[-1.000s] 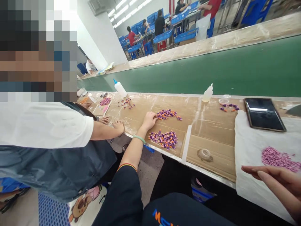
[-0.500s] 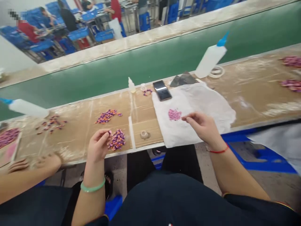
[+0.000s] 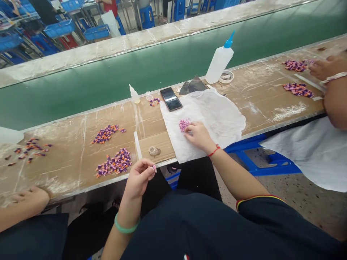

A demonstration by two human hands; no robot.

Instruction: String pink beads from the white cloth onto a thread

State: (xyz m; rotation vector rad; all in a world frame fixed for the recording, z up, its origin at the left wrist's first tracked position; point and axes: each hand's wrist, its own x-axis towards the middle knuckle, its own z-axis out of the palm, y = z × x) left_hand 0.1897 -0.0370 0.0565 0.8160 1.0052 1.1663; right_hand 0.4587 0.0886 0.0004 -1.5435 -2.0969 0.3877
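Near the table's front edge, my left hand [image 3: 141, 178] pinches a small pink piece [image 3: 154, 168] between thumb and fingertips; its exact kind is too small to tell. My right hand [image 3: 200, 136] reaches down over the white cloth [image 3: 217, 112], its bent fingers closed at the edge of a heap of tiny pink beads [image 3: 184, 125]. Whatever those fingertips hold is hidden. Left of my left hand lies a heap of small purple, orange and pink pieces [image 3: 115, 162], with a second similar heap [image 3: 107, 133] behind it.
A phone [image 3: 171, 99] lies on the cloth's corner. Behind stand a small dropper bottle [image 3: 134, 94] and a large blue-tipped bottle [image 3: 220, 63] beside a tape roll [image 3: 226, 76]. A small round jar [image 3: 153, 151] is close by. Co-workers' hands [image 3: 32, 198] appear at both sides.
My right hand has moved onto the pink beads from beside them. My left hand has moved right, away from the near heap, with the pink piece. The camera view has turned rightward.
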